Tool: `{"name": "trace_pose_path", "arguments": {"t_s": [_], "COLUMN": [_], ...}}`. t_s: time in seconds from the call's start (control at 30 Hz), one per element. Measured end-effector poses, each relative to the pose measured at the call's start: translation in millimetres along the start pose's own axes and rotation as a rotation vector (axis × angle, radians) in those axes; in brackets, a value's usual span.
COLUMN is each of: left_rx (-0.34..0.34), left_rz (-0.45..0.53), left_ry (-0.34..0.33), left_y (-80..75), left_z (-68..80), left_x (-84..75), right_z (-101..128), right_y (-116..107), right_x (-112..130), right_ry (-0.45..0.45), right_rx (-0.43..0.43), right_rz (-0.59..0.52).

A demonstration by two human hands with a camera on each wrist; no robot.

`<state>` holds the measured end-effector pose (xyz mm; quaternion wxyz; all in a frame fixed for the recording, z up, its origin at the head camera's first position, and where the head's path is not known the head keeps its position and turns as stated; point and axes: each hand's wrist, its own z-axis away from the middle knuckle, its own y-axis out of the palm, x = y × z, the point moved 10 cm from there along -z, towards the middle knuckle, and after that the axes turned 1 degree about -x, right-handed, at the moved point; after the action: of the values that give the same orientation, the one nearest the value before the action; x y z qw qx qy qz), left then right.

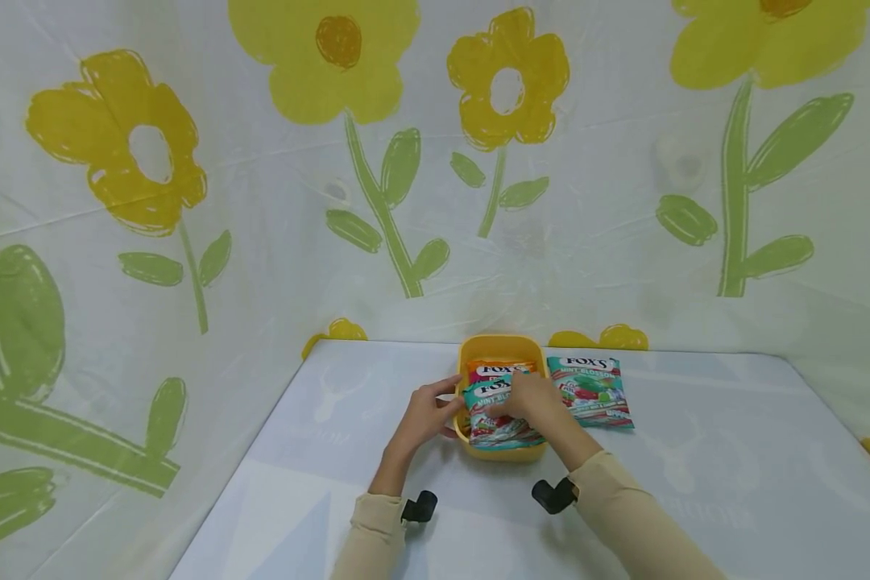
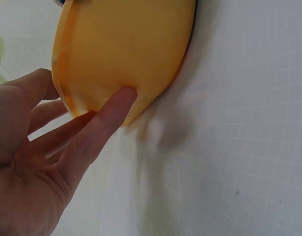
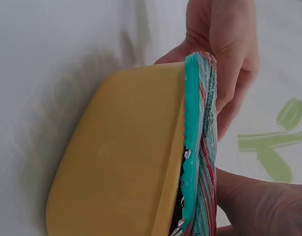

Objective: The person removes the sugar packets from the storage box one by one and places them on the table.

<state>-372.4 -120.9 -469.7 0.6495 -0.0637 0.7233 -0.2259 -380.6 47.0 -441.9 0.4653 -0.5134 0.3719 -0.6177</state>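
Fingers extended, L hand touches side of yellow bin, while R hand is on teal FOX'S pkt at bin's top, can't tell if gripping.

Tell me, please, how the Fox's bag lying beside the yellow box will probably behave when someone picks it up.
The bag would probably bend rather than stay stiff: the matching bag over the yellow box shows a creased wrapper. That wrapper's shine suggests it may slip a little. It seems unlikely to roll, since it lies flat on the table.
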Motion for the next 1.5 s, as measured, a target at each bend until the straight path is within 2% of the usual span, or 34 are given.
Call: {"name": "trace_pose_path", "arguments": {"t_s": [0.33,0.77,0.87,1.0,1.17,1.3,1.5], "left_rx": [0.004,-0.003,-0.006,-0.005,-0.003,-0.003,-0.003], "left_rz": [0.008,0.015,0.008,0.007,0.017,0.024,0.028], "left_ry": [0.002,-0.003,-0.006,-0.005,-0.005,-0.005,0.007], "left_y": [0.0,-1.1,-1.5,-1.1,-0.7,-0.7,-1.0], "left_z": [-1.9,-2.6,-2.4,-2.4,-2.5,-2.4,-2.8], "left_x": [1.5,3.5,3.5,2.2,2.2,2.3,1.0], "right_z": [2,-6,-8,-11,-14,-14,-12], "right_y": [-13,-18,-21,-26,-35,-43,-49], "right_x": [-2,-4,-8,-10,-9,-10,-9], "right_ry": [-0.076,-0.185,-0.177,-0.186,-0.21,-0.22,-0.225], "right_rx": [0.01,0.018,0.008,-0.017,-0.095,-0.178,-0.236], "right_rz": [-0.115,-0.149,-0.194,-0.252,-0.278,-0.257,-0.17]}}
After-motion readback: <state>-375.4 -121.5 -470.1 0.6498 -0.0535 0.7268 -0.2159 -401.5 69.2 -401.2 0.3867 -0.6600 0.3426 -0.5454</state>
